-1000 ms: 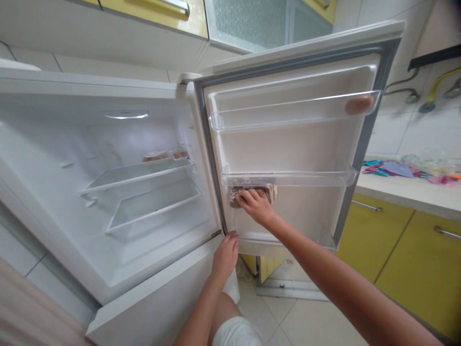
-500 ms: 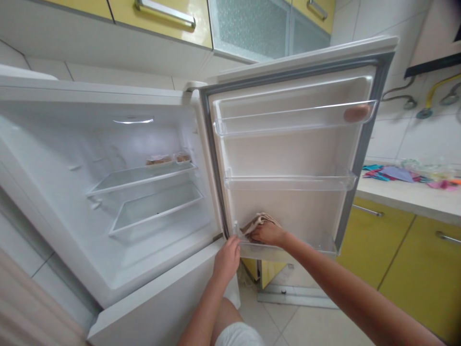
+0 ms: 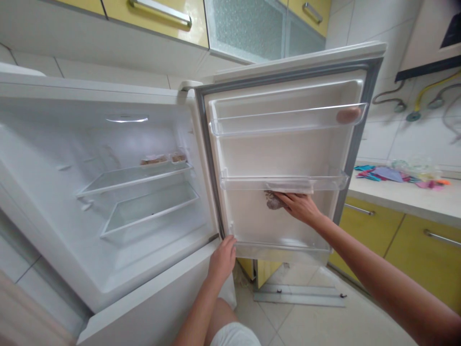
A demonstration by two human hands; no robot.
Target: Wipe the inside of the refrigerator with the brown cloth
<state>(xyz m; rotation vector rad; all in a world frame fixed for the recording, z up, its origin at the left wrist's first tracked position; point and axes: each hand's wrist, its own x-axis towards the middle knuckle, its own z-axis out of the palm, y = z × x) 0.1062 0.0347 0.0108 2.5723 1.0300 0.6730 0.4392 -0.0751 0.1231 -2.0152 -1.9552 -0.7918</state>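
Observation:
A white fridge door [image 3: 252, 216] stands wide open, its inner side facing me. My right hand [image 3: 300, 206] presses a crumpled brownish cloth [image 3: 275, 202] against the inner panel, just under the middle clear door shelf [image 3: 245, 183]. The fingers lie over the cloth and hide part of it. Lower down, my left hand [image 3: 221, 259] is closed around the left end of the bottom clear door shelf [image 3: 281, 251], near the hinge side. In the top door shelf [image 3: 266, 124] lies a brown egg-shaped item [image 3: 348, 115] at the right end.
To the left, the fridge interior [image 3: 144, 264] has two glass shelves, with small food packs [image 3: 154, 159] on the upper one. Colourful cloths [image 3: 387, 173] lie on the counter [image 3: 425, 197] at right. A grey metal strip [image 3: 298, 295] is on the floor below the door.
My right hand has moved the cloth up and right, from the bottom door shelf to beneath the middle one. My left hand keeps its place on the bottom shelf's end.

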